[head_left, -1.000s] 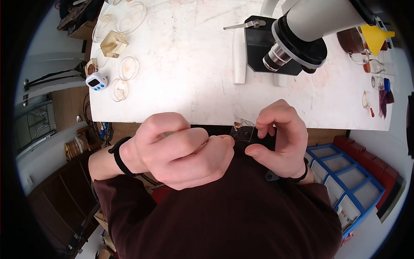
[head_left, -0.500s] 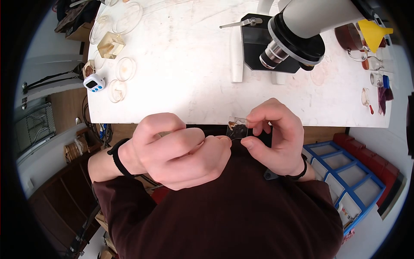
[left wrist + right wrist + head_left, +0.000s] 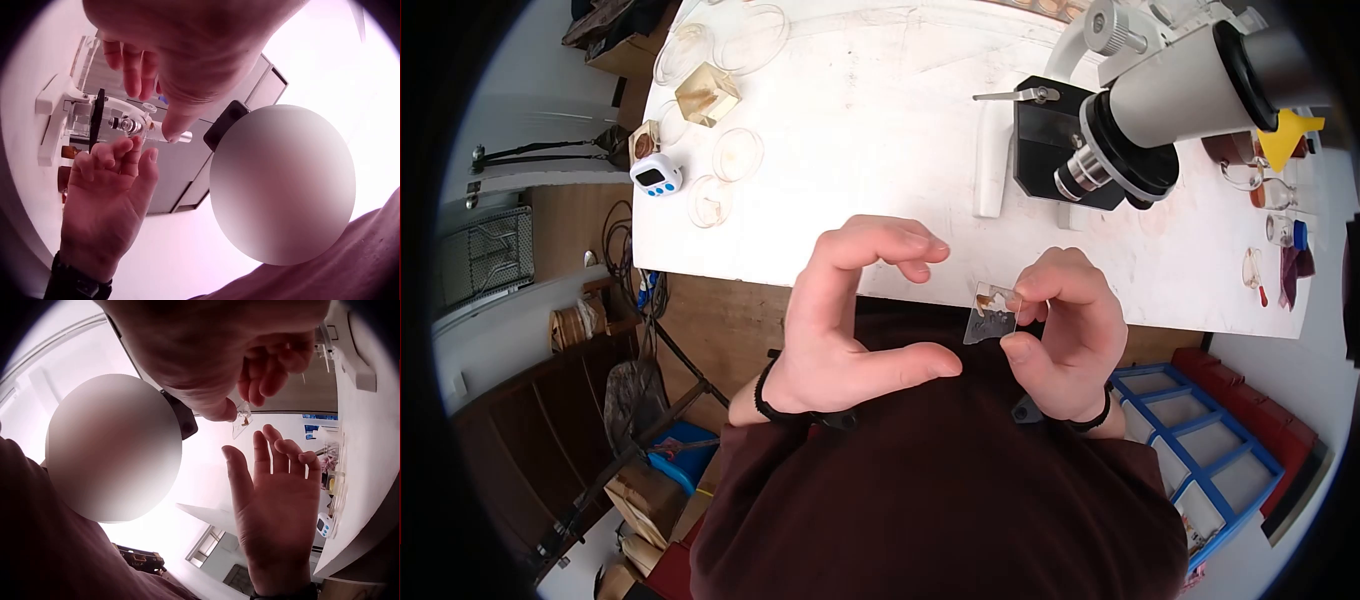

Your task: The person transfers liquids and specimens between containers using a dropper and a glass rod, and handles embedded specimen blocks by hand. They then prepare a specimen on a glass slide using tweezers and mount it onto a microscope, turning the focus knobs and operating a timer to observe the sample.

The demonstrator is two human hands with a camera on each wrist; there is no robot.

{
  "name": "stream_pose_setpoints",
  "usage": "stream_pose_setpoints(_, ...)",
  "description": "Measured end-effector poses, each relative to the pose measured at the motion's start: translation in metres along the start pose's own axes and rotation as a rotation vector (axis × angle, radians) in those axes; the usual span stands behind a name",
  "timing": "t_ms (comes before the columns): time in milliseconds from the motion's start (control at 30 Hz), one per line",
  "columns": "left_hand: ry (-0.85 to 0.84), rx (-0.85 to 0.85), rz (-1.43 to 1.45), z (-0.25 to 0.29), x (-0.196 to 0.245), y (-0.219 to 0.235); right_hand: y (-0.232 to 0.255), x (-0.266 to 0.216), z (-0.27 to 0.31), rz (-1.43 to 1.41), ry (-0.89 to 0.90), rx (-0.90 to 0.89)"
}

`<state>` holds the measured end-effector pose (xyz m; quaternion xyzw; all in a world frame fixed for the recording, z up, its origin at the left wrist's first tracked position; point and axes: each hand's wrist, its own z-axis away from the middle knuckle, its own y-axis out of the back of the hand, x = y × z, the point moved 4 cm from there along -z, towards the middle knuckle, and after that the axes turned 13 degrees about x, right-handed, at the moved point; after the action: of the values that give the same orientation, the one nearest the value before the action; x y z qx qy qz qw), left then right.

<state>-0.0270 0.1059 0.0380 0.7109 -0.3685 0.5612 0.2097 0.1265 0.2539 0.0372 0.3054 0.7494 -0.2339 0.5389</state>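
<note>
- From my end, the clearest change is at the left hand (image 3: 830,320): it was curled close beside the clear plate, and now it has opened and drawn away, thumb and fingers parted around nothing.
- The right hand (image 3: 1075,330) pinches the clear plate (image 3: 994,312) near its edge between thumb and fingertips, off the worktop (image 3: 870,150) and in front of the chest.
- I take that as the handling at the plate pausing or just done, with the right hand alone now bearing it; whether anything else must be fixed to it, I can't judge.
- The plate reads to me as thin, stiff and glossy, straight along its sides but uneven at the lower edge. A ragged brown-and-whitish piece (image 3: 985,303) shows at its upper part; below that are small blister-like marks, too fine for me to name.
- Beyond, the microscope (image 3: 1145,125) has smooth pale housing, black rings, bright metal lens barrels and a flat, dark stage (image 3: 1040,150).
- On the worktop's left side I see a see-through, yellowish block (image 3: 708,95) with flat faces and something brown inside, near round, shallow clear dishes (image 3: 738,130) and a rounded white timer (image 3: 656,175) with blue buttons.
- The worktop's white surface looks matt, scuffed and faintly stained.
</note>
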Motion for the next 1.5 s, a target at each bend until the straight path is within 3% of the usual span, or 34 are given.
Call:
stream_pose_setpoints(233, 0.065, 0.032, 0.184, 0.013, -0.004, 0.000, -0.013, -0.002, 0.001, 0.007, 0.044, -0.077)
stream_pose_setpoints(767, 0.080, 0.083, 0.225, 0.018, -0.006, 0.007, -0.030, 0.006, 0.011, -0.050, -0.046, -0.107)
stream_pose_setpoints(833, 0.042, 0.102, 0.207, 0.017, -0.003, 0.011, -0.034, 0.008, 0.010, -0.128, -0.135, -0.094)
stream_pose_setpoints(900, 0.084, 0.139, 0.292, 0.017, -0.004, 0.017, -0.040, 0.004, 0.004, -0.174, -0.102, -0.142)
stream_pose_setpoints(933, 0.063, 0.148, 0.284, 0.017, -0.003, 0.023, -0.042, 0.000, 0.001, -0.208, -0.196, -0.135)
stream_pose_setpoints(967, 0.040, 0.205, 0.334, 0.018, -0.002, 0.032, -0.044, -0.003, -0.002, -0.242, -0.295, -0.127)
stream_pose_setpoints(1067, -0.020, 0.361, 0.328, 0.021, -0.001, 0.060, -0.053, -0.019, -0.016, -0.326, -0.342, -0.194)
stream_pose_setpoints(1233, -0.116, 0.601, 0.250, 0.034, -0.009, 0.112, -0.094, -0.064, -0.049, -0.262, -0.240, -0.381)
stream_pose_setpoints(1367, -0.076, 0.705, 0.277, 0.049, -0.008, 0.130, -0.158, -0.079, -0.096, -0.332, -0.310, -0.267)
stream_pose_setpoints(1433, -0.094, 0.699, 0.287, 0.052, -0.006, 0.133, -0.192, -0.066, -0.130, -0.271, -0.254, -0.265)
stream_pose_setpoints(1500, -0.125, 0.768, 0.310, 0.059, -0.001, 0.138, -0.225, -0.049, -0.169, -0.264, -0.238, -0.151)
